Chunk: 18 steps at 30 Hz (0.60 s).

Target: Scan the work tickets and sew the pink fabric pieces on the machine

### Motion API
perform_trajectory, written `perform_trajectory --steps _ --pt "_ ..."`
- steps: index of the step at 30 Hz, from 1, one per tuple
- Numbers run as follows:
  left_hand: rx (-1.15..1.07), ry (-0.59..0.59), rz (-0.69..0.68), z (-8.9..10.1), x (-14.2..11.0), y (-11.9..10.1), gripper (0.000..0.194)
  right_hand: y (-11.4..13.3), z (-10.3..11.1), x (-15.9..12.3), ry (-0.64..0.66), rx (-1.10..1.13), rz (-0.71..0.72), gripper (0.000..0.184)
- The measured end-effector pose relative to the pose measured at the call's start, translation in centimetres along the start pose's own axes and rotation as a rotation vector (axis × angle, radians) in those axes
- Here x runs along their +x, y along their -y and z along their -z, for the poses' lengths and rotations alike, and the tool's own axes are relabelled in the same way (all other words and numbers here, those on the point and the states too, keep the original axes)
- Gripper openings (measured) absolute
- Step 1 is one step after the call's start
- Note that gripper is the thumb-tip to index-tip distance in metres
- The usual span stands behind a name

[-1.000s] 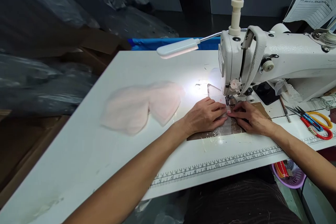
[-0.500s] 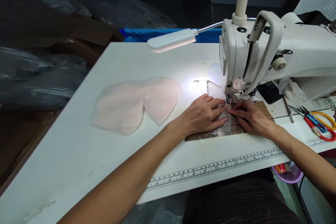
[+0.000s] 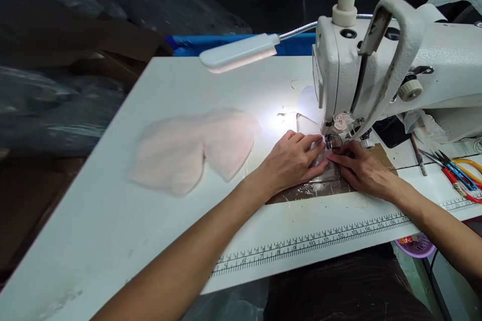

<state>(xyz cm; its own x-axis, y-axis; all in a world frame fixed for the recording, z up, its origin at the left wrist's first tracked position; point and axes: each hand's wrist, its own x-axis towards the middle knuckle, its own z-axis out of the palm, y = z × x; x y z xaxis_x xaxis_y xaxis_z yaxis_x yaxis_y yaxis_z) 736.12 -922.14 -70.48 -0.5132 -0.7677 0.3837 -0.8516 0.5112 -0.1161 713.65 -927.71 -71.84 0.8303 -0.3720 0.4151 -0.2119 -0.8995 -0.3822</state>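
Head camera view: a translucent piece (image 3: pixel 327 174) lies on the brown patch (image 3: pixel 301 192), just near of the presser foot (image 3: pixel 333 142) on the sewing machine (image 3: pixel 376 67). The person's left hand (image 3: pixel 291 159) rests on its left side, fingers slightly spread; the right hand (image 3: pixel 367 169) touches its right side with bent fingers, though whether they grip it cannot be told. Farther left on the white table (image 3: pixel 113 210) is a pale pink shape (image 3: pixel 228 143) (rather blurred), and scissors (image 3: pixel 461 173) lie at the right. A lamp (image 3: pixel 239 54) hangs over the far side.
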Motion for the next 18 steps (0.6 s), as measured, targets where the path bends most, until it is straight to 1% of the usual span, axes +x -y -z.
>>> perform_trajectory --steps 4,7,12,15,18 --pt "0.050 -0.057 0.022 -0.3 0.2 -0.2 0.041 -0.1 0.0 0.1 -0.006 0.001 -0.007 0.035" --pt "0.069 -0.106 0.033 -0.7 0.3 -0.2 0.041 -0.2 0.2 0.1 0.028 0.011 -0.042 0.035" --pt "0.019 -0.116 0.066 -1.1 0.5 0.0 0.039 -0.4 0.4 0.0 0.047 0.019 -0.049 0.035" --pt "0.004 -0.183 0.070 -0.8 0.5 0.1 0.033 -0.6 0.4 0.0 0.033 0.026 -0.036 0.036" --pt "-0.058 -0.274 -0.012 -0.3 0.3 -0.1 0.019 -0.7 0.7 -0.1 0.023 0.073 -0.068 0.035"
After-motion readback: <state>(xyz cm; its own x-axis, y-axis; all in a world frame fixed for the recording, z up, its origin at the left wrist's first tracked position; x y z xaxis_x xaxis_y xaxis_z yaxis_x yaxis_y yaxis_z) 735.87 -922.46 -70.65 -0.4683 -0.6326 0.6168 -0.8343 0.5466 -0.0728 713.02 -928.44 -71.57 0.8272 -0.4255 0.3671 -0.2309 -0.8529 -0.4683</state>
